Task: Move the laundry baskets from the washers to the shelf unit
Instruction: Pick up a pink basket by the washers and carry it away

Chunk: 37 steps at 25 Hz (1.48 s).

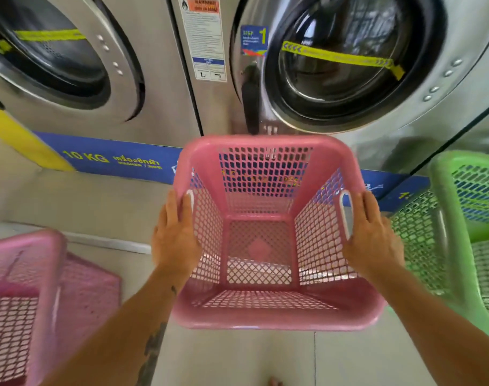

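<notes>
An empty pink mesh laundry basket is in the middle of the head view, in front of the right washer. My left hand grips its left rim by the handle slot. My right hand grips its right rim by the other slot. Whether the basket rests on the floor or is lifted off it, I cannot tell. A second pink basket stands at the lower left, below the left washer. A green basket stands at the right edge. The shelf unit is out of view.
Both steel washers have round glass doors, shut, with yellow tape across them. A blue band marked 10 KG runs along their base above a low step. Pale tiled floor lies under me, between the baskets.
</notes>
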### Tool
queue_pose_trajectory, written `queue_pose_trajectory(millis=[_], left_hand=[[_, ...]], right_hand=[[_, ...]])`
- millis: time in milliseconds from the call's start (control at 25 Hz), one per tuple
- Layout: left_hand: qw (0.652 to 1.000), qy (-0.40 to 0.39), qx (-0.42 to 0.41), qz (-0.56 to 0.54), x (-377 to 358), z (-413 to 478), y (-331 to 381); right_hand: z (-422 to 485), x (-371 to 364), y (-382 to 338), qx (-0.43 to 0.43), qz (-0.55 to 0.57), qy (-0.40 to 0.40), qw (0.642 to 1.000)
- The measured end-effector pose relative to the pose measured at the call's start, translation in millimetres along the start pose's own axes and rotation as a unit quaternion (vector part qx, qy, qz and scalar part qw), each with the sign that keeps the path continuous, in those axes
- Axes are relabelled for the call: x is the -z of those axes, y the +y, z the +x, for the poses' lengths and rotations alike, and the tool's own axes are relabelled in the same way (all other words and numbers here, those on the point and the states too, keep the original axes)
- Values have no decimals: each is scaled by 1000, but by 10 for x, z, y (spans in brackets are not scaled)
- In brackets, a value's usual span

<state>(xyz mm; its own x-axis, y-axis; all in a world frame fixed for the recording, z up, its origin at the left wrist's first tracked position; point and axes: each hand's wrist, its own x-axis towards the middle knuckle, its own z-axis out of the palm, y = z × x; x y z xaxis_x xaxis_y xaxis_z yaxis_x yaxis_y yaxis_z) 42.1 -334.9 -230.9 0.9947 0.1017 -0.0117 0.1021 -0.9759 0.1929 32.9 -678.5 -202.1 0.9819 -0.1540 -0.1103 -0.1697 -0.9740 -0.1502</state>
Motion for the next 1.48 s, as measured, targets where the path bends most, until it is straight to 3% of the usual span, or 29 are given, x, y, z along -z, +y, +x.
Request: queue_pose_trajectory(millis=[200, 480, 760, 1000, 1320, 1480], left_hand=[[1000, 28, -5, 5, 70, -452, -532], [998, -24, 54, 26, 385, -1065, -1533], [994, -77, 69, -45, 97, -1521, -2382], [995, -65, 70, -41, -347, -1512, -2617], [971, -198, 110, -82, -422, -1385, -2642], [956, -213, 171, -105, -98, -1198, -2386]], right_hand=[[-385, -85, -291, 13, 28, -8, 999], [-1072, -203, -1107, 75, 24, 13, 997], [-1501, -730, -1726, 66, 3, -80, 995], [-1530, -1245, -1881, 51, -17, -81, 995], [-1507, -1388, -1829, -32, 80, -203, 975], [-1539, -1132, -1756, -36, 154, -198, 967]])
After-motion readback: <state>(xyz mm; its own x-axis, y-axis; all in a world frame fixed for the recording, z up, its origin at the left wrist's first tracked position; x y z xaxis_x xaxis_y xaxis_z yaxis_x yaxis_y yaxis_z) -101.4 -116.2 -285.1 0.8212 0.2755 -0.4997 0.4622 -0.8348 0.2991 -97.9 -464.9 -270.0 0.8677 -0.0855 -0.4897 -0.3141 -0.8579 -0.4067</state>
